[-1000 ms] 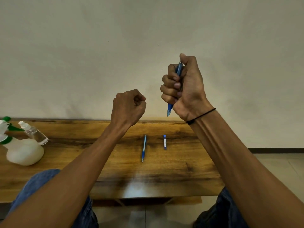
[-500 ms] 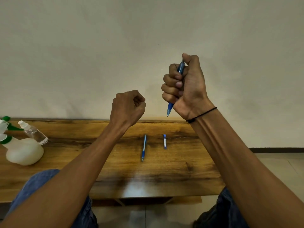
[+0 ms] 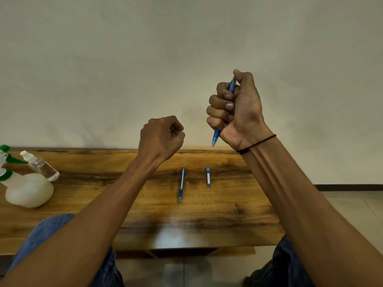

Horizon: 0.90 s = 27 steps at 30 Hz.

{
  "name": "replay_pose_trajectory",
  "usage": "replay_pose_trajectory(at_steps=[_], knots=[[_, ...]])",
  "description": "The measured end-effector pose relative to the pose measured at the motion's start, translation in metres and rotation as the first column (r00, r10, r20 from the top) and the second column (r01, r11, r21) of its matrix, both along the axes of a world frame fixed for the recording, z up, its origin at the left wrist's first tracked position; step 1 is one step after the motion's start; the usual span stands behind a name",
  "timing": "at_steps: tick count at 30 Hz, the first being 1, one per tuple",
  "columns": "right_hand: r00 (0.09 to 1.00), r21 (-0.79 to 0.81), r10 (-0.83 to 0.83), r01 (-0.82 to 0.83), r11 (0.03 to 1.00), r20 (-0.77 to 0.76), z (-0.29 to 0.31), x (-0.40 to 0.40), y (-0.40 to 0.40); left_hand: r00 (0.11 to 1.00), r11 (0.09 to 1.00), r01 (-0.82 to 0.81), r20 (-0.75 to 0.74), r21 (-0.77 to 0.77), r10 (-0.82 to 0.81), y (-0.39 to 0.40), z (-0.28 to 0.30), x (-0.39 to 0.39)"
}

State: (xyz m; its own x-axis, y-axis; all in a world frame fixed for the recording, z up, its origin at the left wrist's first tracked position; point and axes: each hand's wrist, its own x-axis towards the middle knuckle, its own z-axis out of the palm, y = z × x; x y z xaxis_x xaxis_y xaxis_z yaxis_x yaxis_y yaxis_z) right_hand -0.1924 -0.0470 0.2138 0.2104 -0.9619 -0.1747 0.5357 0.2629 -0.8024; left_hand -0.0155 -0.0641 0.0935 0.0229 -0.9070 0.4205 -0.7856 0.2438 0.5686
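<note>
Right hand (image 3: 238, 112) fisted round pen (image 3: 216, 137), thumb capping its top end, tip down, raised above the far edge of the table (image 3: 238, 214). Left hand (image 3: 161, 137) curled tight, holding nothing, also above the table. Step: probably clicking the pen. Next: thumb presses straight down, grip steady. Spare pen (image 3: 181, 185) and short stick (image 3: 208, 177) lie mid-table.

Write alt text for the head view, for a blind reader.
The right hand grips a blue pen, tip down, above a table; the left hand is a fist. On the table lie a second pen, a spray bottle and a small bottle.
</note>
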Motion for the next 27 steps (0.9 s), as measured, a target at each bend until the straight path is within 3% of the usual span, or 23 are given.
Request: replay_pose_trajectory(at_steps=[16, 27], knots=[[0.987, 0.121, -0.075, 0.058, 0.991, 0.141, -0.007, -0.001, -0.009, 1.0, 1.0, -0.004, 0.005, 0.03, 0.004, -0.002, -0.006, 0.002], [0.985, 0.148, -0.09, 0.068, 0.987, 0.145, -0.017, -0.009, -0.014, 1.0, 0.999, 0.005, 0.014, 0.043, -0.006, 0.0, -0.013, -0.006]])
